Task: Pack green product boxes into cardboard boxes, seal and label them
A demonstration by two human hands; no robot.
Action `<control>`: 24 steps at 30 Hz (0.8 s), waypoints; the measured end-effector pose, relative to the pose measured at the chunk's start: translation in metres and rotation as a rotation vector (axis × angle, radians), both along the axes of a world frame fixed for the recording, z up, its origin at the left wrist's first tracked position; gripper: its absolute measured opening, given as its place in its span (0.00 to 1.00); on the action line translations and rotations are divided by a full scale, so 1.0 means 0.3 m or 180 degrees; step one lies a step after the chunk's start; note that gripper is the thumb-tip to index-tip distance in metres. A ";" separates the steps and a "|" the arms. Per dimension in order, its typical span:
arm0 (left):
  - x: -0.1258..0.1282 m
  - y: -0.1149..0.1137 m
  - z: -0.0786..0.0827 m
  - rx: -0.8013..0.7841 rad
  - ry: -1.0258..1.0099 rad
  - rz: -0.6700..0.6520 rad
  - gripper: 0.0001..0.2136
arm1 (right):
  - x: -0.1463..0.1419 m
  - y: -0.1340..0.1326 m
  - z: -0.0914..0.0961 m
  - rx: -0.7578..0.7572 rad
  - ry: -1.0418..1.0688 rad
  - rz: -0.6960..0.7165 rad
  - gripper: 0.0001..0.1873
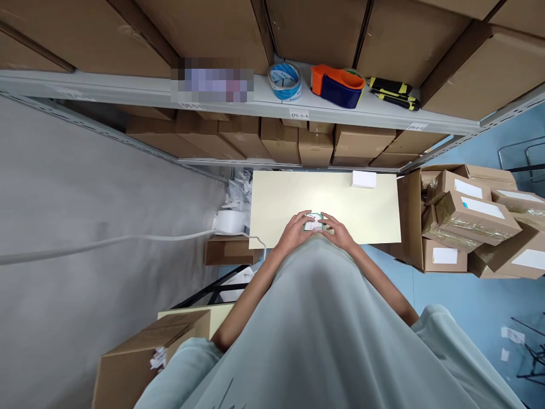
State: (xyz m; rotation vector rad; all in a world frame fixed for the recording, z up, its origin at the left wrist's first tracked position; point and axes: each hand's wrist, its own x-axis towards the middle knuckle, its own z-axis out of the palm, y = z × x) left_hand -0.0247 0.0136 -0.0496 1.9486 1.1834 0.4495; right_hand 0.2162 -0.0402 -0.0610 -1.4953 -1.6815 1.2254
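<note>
Between my two hands is a small flat white piece with a green edge and some dark marks [314, 222], close to the front edge of the pale table [276, 196]. It looks like a little packet or card, too small to make out its kind. My left hand [295, 228] grips its left side, fingers curled at the far edge and thumb near. From the other side my right hand [336, 231] pinches the right edge the same way. A white box [364, 179] lies at the table's back right, apart from both hands.
Above the table, a shelf [255, 108] holds cardboard boxes, a tape roll [285, 81], an orange and blue tape dispenser [338, 86] and utility knives [394, 94]. A large carton of parcels [411, 221] stands right. A white cable [140, 238] runs along the left.
</note>
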 end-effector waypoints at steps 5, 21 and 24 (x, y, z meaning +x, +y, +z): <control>0.005 -0.014 -0.011 0.0115 -0.0066 0.0086 0.06 | -0.014 0.025 -0.016 -0.0075 0.0305 -0.0254 0.19; -0.016 0.007 -0.041 0.0117 0.0132 -0.0341 0.29 | -0.051 0.027 -0.036 -0.0148 0.0027 -0.0551 0.23; -0.009 0.023 -0.033 0.0158 0.0174 -0.0376 0.27 | -0.041 0.040 -0.031 -0.0158 0.0029 -0.0565 0.23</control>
